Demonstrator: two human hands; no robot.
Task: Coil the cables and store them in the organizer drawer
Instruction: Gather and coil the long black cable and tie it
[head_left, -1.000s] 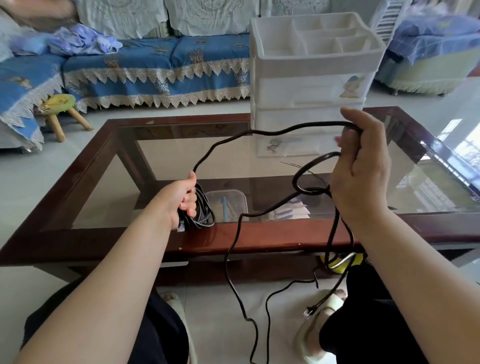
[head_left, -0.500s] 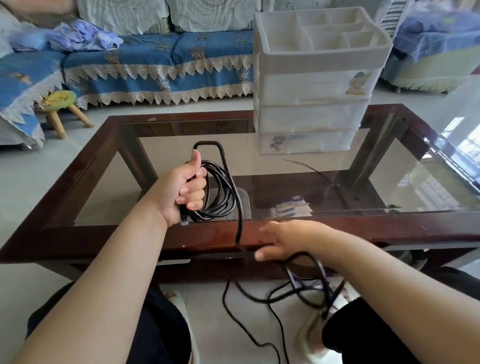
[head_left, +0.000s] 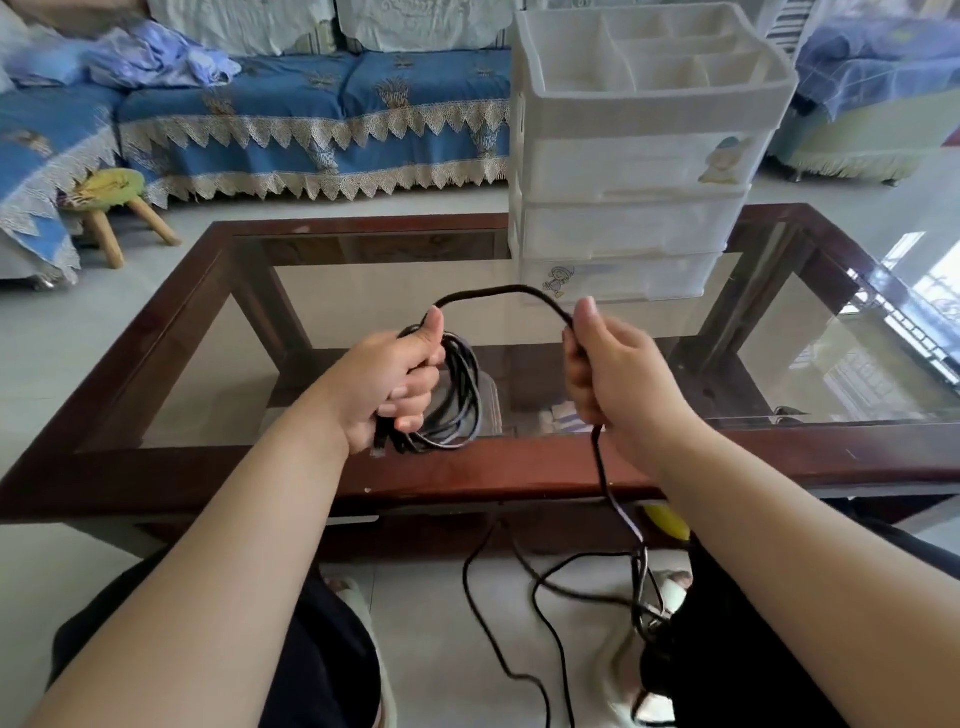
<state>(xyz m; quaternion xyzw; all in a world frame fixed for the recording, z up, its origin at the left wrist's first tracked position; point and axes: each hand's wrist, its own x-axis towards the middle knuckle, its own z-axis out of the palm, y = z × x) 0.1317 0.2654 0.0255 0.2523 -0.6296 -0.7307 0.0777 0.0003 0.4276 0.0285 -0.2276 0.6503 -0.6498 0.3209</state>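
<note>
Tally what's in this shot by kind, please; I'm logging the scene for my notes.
Hands: 2, left hand and right hand
Black cable: 1
Drawer organizer: 1
Glass table: 1
Small stool: 1
Total: 6

Bright daylight from the right, glare on glass, wide-angle edge distortion

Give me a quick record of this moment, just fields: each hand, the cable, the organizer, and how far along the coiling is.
left hand: grips the coiled loops
right hand: holds the free run of the black cable
cable: arches between the hands; loose tail hangs to the floor
organizer: on the glass table, drawers shut
progress: partly coiled, not stored
</note>
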